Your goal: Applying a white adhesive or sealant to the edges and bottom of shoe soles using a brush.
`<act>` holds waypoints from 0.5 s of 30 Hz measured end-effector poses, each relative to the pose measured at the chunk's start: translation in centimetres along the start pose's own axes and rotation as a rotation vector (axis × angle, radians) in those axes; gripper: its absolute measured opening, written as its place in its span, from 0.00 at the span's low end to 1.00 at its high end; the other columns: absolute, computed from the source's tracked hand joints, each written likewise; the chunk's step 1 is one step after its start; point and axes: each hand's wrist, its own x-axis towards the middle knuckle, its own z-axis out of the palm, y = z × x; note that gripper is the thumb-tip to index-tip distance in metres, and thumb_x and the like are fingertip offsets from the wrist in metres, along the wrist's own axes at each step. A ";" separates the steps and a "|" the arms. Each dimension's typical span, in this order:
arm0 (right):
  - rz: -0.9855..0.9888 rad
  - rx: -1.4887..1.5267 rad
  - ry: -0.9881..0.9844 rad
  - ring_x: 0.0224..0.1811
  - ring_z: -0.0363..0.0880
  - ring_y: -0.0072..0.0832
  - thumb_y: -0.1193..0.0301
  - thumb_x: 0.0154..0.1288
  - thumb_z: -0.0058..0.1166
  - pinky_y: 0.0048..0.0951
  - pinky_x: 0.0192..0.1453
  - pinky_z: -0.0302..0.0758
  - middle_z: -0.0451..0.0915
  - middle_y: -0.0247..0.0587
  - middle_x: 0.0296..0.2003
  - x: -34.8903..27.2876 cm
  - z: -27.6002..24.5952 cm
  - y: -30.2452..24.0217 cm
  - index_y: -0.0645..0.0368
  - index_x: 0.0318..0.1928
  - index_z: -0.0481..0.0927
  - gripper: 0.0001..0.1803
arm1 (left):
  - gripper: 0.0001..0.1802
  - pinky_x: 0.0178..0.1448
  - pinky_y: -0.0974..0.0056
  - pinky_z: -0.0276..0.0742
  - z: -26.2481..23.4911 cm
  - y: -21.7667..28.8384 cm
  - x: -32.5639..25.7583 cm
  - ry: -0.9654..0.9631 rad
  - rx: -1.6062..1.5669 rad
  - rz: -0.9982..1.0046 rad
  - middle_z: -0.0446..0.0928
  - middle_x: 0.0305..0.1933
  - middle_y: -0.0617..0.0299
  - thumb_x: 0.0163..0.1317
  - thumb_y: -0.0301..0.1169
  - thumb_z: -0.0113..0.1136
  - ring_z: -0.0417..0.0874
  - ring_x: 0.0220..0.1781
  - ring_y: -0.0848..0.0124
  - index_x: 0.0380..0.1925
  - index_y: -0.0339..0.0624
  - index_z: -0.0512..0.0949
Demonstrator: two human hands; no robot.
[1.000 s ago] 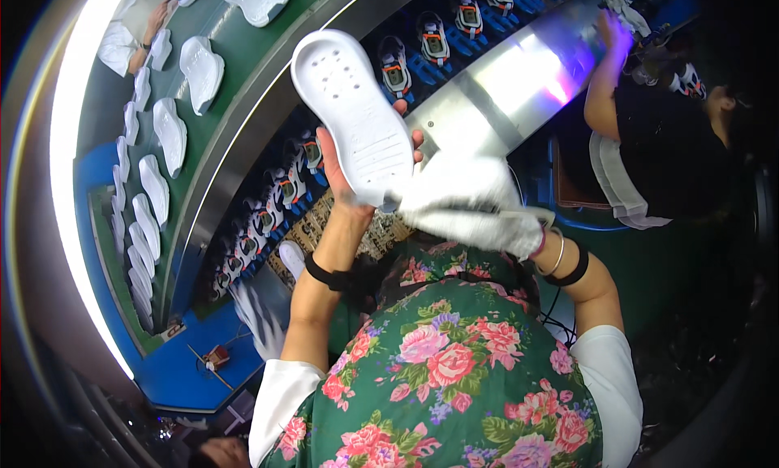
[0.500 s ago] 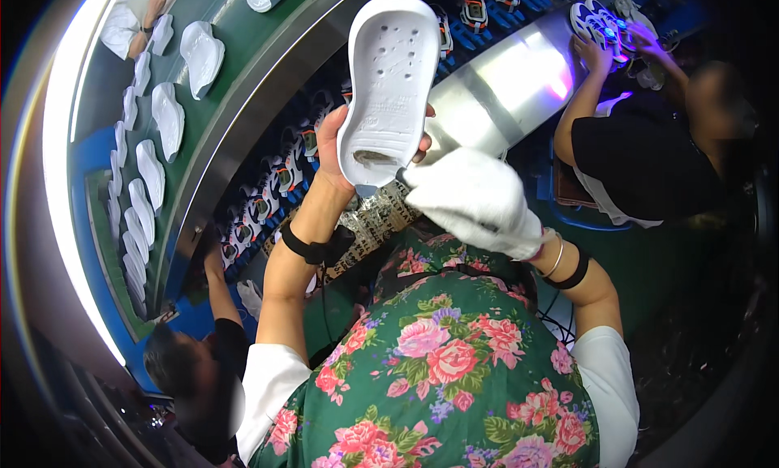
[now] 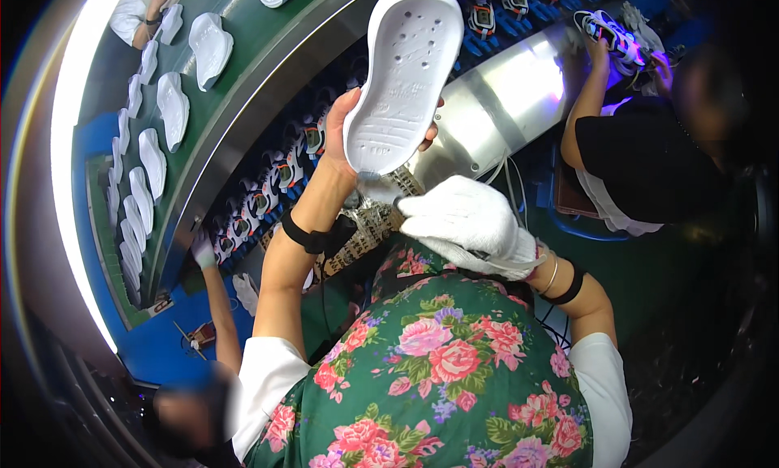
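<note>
Left hand [image 3: 345, 135] grips white shoe sole [image 3: 403, 79] upright, inner face toward the eyes for checking, above the conveyor belt [image 3: 235, 79]; gloved right hand [image 3: 462, 221] just below the sole, brush [image 3: 381, 188] pinched against its heel.

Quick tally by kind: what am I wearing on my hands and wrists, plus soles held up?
white sole, held up: 1
white glove: 1
black wristbands: 2
thin bangle: 1
Total: 5

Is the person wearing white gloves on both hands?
No, only the right hand wears a white glove, while the bare left hand holds up the white shoe sole.
</note>
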 end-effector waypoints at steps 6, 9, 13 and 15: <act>0.399 0.248 0.157 0.41 0.86 0.31 0.79 0.55 0.70 0.30 0.48 0.81 0.88 0.43 0.39 1.1 -0.6 0.5 0.61 0.36 0.88 0.08 | 0.48 0.53 0.45 0.79 -1.0 -0.8 -0.3 0.077 -0.128 0.061 0.67 0.69 0.38 0.65 0.62 0.50 0.77 0.51 0.44 0.74 0.38 0.60; 0.574 0.562 0.108 0.43 0.87 0.30 0.78 0.55 0.70 0.31 0.51 0.81 0.89 0.44 0.40 0.7 -0.6 0.4 0.61 0.38 0.89 0.09 | 0.45 0.57 0.42 0.78 -1.9 -1.5 -1.4 0.088 -0.186 0.053 0.68 0.68 0.39 0.67 0.60 0.48 0.77 0.55 0.42 0.74 0.40 0.60; 0.388 0.158 0.222 0.41 0.86 0.34 0.76 0.58 0.67 0.32 0.46 0.82 0.87 0.43 0.40 1.4 -3.6 2.8 0.60 0.41 0.88 0.09 | 0.39 0.63 0.39 0.78 0.7 -4.2 -1.1 0.419 -0.297 0.055 0.74 0.65 0.40 0.73 0.56 0.41 0.81 0.59 0.43 0.73 0.38 0.62; 0.300 -0.040 0.266 0.40 0.86 0.36 0.76 0.57 0.67 0.33 0.46 0.82 0.87 0.43 0.40 2.2 -5.0 3.9 0.59 0.41 0.88 0.10 | 0.39 0.58 0.40 0.80 0.2 -5.2 -1.1 0.250 -0.291 -0.007 0.76 0.61 0.42 0.73 0.57 0.40 0.83 0.54 0.42 0.70 0.37 0.65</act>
